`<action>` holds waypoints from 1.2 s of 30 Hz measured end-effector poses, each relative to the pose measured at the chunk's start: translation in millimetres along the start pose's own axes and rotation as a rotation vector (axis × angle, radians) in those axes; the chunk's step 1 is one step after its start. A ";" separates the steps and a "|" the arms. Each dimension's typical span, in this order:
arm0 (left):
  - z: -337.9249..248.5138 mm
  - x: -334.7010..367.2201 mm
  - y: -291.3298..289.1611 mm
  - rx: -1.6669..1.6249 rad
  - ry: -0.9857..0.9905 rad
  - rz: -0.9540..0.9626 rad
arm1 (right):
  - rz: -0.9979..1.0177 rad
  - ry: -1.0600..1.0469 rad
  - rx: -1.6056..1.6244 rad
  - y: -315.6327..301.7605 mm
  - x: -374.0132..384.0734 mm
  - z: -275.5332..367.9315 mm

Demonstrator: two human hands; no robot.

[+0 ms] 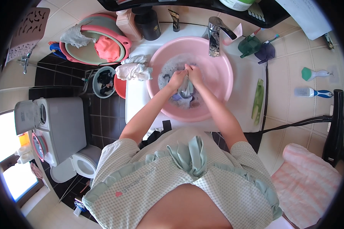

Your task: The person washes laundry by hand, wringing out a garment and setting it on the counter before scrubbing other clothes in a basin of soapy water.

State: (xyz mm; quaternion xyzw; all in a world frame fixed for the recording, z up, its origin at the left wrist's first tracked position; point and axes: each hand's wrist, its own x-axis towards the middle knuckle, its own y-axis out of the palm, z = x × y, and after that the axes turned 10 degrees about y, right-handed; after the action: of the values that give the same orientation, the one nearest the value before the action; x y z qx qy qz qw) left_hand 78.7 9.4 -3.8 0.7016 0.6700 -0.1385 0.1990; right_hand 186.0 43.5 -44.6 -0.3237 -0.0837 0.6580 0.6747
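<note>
A pink basin (222, 95) stands on the white washstand under the tap, with sudsy water in its left part. Over the water my left hand (176, 79) and my right hand (195, 74) come together, both closed on a wet pale grey-green cloth (186, 89). The cloth hangs from between my fists into the suds. Below it, a lavender-patterned piece of fabric (184, 101) lies partly under the foam. What exact garment I grip cannot be made out.
Crumpled white cloths (133, 71) lie on the counter left of the basin. The chrome tap (214, 36) reaches over its back rim. Bottles (148, 24) stand behind; green and purple cups (249, 45) and a long green leaf piece (258, 99) are at right. A blue pail (96, 89) holds dark clothes.
</note>
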 end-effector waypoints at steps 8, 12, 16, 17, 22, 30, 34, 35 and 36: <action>44.6 47.9 -56.2 0.205 0.172 -0.069 | 0.460 0.322 0.398 -15.7 20.2 1.7; 66.9 63.4 -54.7 0.867 0.414 -0.113 | 0.322 0.102 -0.313 -11.1 20.1 -11.1; 76.9 58.0 -42.5 1.319 0.337 -0.074 | 0.102 0.116 -0.705 -4.9 11.2 0.4; 80.7 60.1 -42.2 1.298 0.349 -0.079 | 0.116 0.071 -0.768 -5.8 12.0 2.5; 70.3 52.5 -45.6 1.023 0.424 -0.173 | 0.300 0.039 -0.738 -13.5 38.1 -13.4; 76.0 65.6 -55.4 0.325 0.188 -0.058 | 0.483 0.166 -0.330 -9.8 52.0 -14.3; 73.9 65.0 -55.3 0.698 0.106 -0.087 | 0.106 0.116 -0.798 2.3 23.4 -14.8; 78.0 64.8 -50.4 0.697 0.104 -0.084 | 0.107 0.119 -0.799 3.2 19.0 -16.9; 80.1 65.5 -43.5 0.816 0.139 -0.100 | 0.075 0.047 -0.764 5.7 16.5 -19.9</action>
State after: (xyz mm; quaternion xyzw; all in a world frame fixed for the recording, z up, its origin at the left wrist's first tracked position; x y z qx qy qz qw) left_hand 45.3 31.2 -108.7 0.6970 0.6054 -0.3546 -0.1480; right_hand 193.9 52.1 -68.4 -0.5697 -0.2955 0.5959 0.4828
